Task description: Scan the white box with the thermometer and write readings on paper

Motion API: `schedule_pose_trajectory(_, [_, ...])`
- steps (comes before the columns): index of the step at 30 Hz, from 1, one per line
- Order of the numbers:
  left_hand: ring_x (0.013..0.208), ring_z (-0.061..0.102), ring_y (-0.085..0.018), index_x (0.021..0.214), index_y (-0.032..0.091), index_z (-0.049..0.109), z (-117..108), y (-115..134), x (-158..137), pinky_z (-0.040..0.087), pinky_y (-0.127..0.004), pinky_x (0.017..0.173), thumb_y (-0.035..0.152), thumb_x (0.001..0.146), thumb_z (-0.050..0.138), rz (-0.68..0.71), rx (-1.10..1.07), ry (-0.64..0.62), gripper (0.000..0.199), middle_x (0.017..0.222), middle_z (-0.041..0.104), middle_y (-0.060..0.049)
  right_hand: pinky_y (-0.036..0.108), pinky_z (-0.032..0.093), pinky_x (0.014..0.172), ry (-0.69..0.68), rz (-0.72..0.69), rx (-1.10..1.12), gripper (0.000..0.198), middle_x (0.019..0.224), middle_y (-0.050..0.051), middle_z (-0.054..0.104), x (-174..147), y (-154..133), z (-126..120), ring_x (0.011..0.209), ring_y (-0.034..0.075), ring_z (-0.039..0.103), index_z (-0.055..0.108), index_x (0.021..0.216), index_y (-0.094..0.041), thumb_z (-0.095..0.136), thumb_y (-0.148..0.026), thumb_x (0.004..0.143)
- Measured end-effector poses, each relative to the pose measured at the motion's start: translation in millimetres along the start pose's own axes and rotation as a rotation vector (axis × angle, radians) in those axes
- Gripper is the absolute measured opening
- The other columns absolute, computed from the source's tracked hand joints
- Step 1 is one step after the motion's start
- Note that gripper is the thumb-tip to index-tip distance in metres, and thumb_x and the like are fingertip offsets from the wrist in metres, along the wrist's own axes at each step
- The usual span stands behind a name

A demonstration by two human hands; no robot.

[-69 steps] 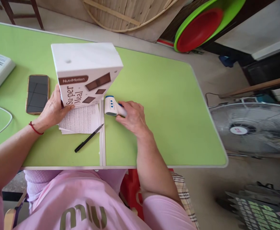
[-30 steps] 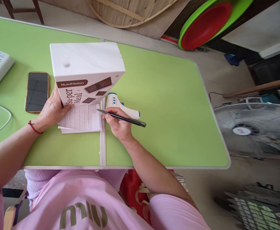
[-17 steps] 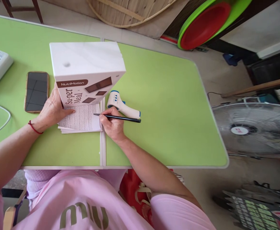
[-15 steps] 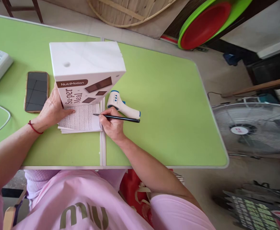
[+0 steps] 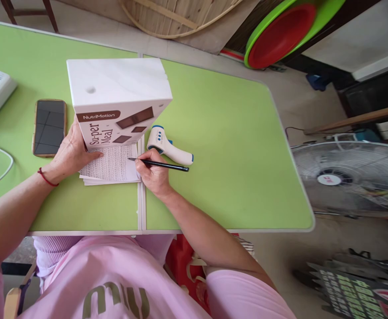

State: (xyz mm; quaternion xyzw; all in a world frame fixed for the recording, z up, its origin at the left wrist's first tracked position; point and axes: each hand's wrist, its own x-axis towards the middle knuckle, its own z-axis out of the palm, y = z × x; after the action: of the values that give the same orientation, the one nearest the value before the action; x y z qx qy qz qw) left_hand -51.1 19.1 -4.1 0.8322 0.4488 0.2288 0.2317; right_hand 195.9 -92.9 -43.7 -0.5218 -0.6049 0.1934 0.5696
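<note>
Head view: right fingers [image 5: 153, 154] clamp a pen [image 5: 174, 166]; left fingers [image 5: 76, 134], grip unclear, adjoin a box [image 5: 121, 82], contents hidden.

The box [image 5: 119, 97] blocks the way to the paper [image 5: 112, 166] from the far side. The thermometer [image 5: 173, 149] lies just beyond the right hand [image 5: 154, 173]; to its right, the table [image 5: 240, 164] gives wide passage. The phone [image 5: 49, 128] crowds the left hand [image 5: 71, 153].

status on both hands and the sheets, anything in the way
Right hand gripping black pen, tip at sheets, right side. Left hand beside them, thumb over their left part. White box hides their far edge. Thermometer gun beside right hand.
</note>
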Motion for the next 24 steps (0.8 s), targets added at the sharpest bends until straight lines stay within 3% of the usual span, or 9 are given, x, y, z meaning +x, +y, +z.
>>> schedule_pose_trajectory(9, [0.148, 0.057, -0.048, 0.144, 0.018, 0.057, -3.3, -0.2, 0.7, 0.046, -0.063, 0.13, 0.024, 0.078, 0.087, 0.025, 0.021, -0.018, 0.073, 0.152, 0.062, -0.018, 0.028, 0.051, 0.057, -0.006, 0.074, -0.012, 0.016, 0.07, -0.006, 0.057, -0.9, 2.5, -0.6, 0.059, 0.013, 0.051, 0.056, 0.084, -0.027, 0.065, -0.033, 0.096])
schedule_pose_trajectory(24, [0.15, 0.056, -0.048, 0.144, 0.021, 0.057, -2.2, -2.8, 1.1, 0.044, -0.065, 0.131, 0.026, 0.076, 0.087, -0.001, 0.015, -0.018, 0.075, 0.151, 0.061, -0.016, 0.026, 0.049, 0.054, -0.004, 0.063, 0.021, 0.014, 0.068, -0.007, 0.057, 1.2, -1.1, 0.2, 0.056, 0.012, 0.05, 0.055, 0.083, -0.027, 0.064, -0.028, 0.092])
